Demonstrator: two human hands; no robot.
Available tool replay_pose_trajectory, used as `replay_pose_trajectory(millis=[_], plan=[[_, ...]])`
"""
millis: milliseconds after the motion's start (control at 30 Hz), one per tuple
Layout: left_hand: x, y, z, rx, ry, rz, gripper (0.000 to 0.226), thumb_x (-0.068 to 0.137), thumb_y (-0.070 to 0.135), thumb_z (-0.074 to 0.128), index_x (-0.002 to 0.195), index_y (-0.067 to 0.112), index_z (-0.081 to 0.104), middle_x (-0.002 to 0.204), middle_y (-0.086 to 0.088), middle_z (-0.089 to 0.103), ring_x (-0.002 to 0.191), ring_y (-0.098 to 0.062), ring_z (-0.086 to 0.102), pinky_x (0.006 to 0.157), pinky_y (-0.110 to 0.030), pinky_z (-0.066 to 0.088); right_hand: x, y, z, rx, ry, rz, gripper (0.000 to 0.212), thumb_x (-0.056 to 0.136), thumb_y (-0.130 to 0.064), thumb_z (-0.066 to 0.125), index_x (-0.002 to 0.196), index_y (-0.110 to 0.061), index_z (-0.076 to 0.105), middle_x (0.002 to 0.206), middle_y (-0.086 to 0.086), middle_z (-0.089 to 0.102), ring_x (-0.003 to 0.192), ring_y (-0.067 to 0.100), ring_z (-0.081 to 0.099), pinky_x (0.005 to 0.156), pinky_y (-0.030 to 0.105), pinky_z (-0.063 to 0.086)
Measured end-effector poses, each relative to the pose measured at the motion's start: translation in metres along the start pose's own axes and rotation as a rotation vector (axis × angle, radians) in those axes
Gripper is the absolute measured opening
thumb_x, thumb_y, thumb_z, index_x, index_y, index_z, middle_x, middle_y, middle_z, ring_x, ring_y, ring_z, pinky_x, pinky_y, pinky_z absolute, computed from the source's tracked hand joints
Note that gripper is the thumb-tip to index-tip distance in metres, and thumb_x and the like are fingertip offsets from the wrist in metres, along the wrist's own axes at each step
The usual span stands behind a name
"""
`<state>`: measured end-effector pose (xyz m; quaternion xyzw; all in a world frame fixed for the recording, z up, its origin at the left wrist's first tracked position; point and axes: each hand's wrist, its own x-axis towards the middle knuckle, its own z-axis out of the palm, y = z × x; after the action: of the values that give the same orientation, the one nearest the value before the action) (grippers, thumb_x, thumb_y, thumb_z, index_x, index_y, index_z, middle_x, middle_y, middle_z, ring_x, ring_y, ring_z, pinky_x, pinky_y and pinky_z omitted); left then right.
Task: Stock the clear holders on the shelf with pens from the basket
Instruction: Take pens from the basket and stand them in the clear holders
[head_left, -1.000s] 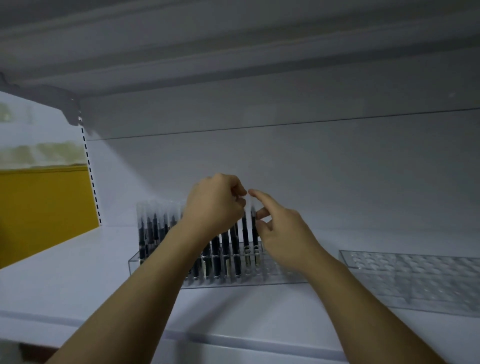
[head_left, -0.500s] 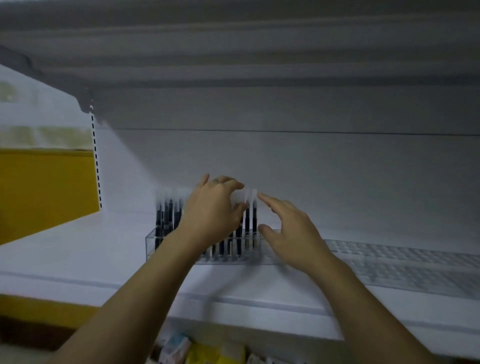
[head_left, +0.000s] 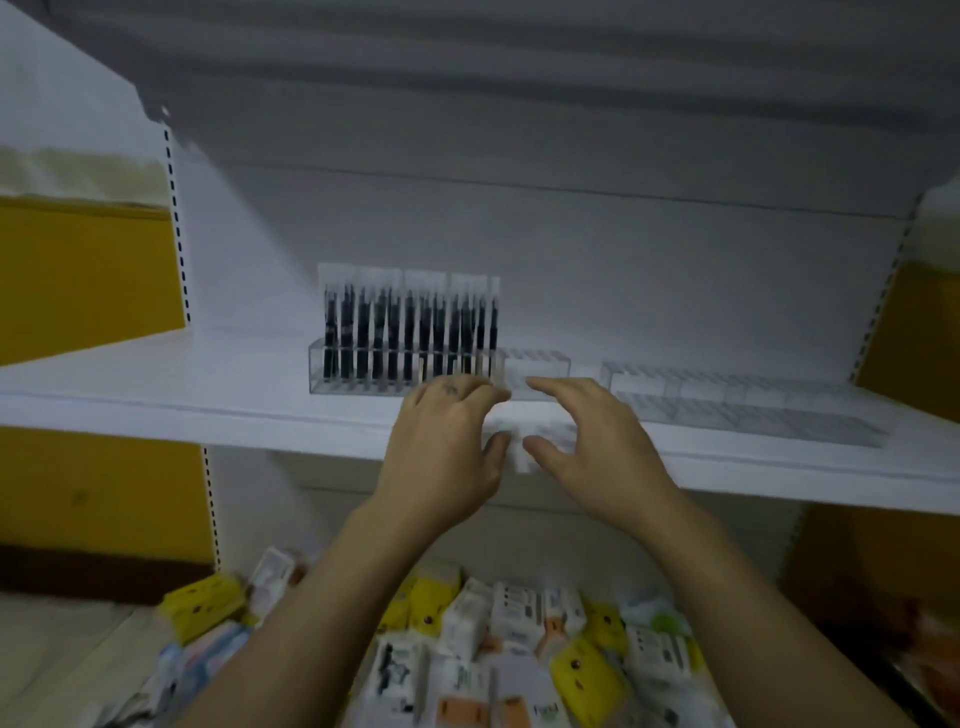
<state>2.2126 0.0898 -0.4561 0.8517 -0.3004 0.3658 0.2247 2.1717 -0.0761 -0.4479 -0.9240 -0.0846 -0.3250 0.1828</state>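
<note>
Black pens (head_left: 410, 332) fill most of the clear holder (head_left: 537, 371) at frame centre, with its right end and the second holder (head_left: 727, 410) at centre right yet unstocked, while my left hand (head_left: 447, 457) and right hand (head_left: 597, 447) hover slack, grasping nothing.

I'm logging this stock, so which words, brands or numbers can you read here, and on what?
Nothing reads clearly.
Packs below the shelf: dark print and barcode-like stripes, too blurred to read.
Pens in the clear holder: no lettering can be made out.
</note>
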Motion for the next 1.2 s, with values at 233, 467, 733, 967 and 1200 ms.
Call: replay_pose_trajectory(millis=[233, 467, 733, 967, 1200], plan=[[-0.069, 0.020, 0.036, -0.035, -0.127, -0.056, 0.036, 0.089, 0.038, 0.058, 0.125, 0.029, 0.056, 0.121, 0.005, 0.056, 0.116, -0.020, 0.047, 0.093, -0.035, 0.032, -0.076, 0.011, 0.016, -0.025, -0.020, 0.047, 0.043, 0.088, -0.028, 0.067, 0.129, -0.025, 0.056, 0.119, -0.004, 0.054, 0.112, 0.016, 0.051, 0.100, 0.034, 0.039], [-0.140, 0.023, 0.091, -0.092, -0.359, -0.158, 0.043, 0.090, 0.040, 0.057, 0.130, 0.026, 0.051, 0.130, 0.004, 0.054, 0.122, -0.021, 0.046, 0.099, -0.035, 0.031, -0.149, 0.048, 0.067, -0.059, -0.297, 0.221, 0.052, 0.089, -0.038, 0.064, 0.138, -0.031, 0.048, 0.135, -0.005, 0.048, 0.121, 0.017, 0.048, 0.098, 0.030, 0.040], [-0.195, 0.024, 0.149, -0.120, -0.598, -0.248, 0.048, 0.088, 0.043, 0.061, 0.132, 0.026, 0.050, 0.134, 0.002, 0.052, 0.128, -0.021, 0.040, 0.102, -0.038, 0.031, -0.204, 0.087, 0.123, -0.045, -0.517, 0.364, 0.058, 0.089, -0.037, 0.064, 0.142, -0.030, 0.042, 0.145, -0.003, 0.041, 0.131, 0.019, 0.040, 0.103, 0.030, 0.035], [-0.255, 0.019, 0.198, -0.156, -0.878, -0.343, 0.050, 0.087, 0.042, 0.061, 0.132, 0.023, 0.050, 0.133, -0.003, 0.053, 0.124, -0.024, 0.046, 0.099, -0.039, 0.037, -0.272, 0.114, 0.180, 0.030, -0.712, 0.537, 0.059, 0.089, -0.037, 0.063, 0.143, -0.024, 0.043, 0.145, 0.002, 0.041, 0.132, 0.021, 0.041, 0.104, 0.031, 0.036], [-0.330, 0.026, 0.227, -0.266, -1.199, -0.453, 0.027, 0.089, 0.029, 0.057, 0.112, 0.018, 0.064, 0.114, -0.006, 0.065, 0.105, -0.025, 0.060, 0.087, -0.036, 0.052, -0.343, 0.126, 0.226, 0.142, -0.941, 0.740, 0.027, 0.088, -0.024, 0.058, 0.113, -0.015, 0.061, 0.110, 0.002, 0.063, 0.101, 0.024, 0.061, 0.085, 0.039, 0.053]])
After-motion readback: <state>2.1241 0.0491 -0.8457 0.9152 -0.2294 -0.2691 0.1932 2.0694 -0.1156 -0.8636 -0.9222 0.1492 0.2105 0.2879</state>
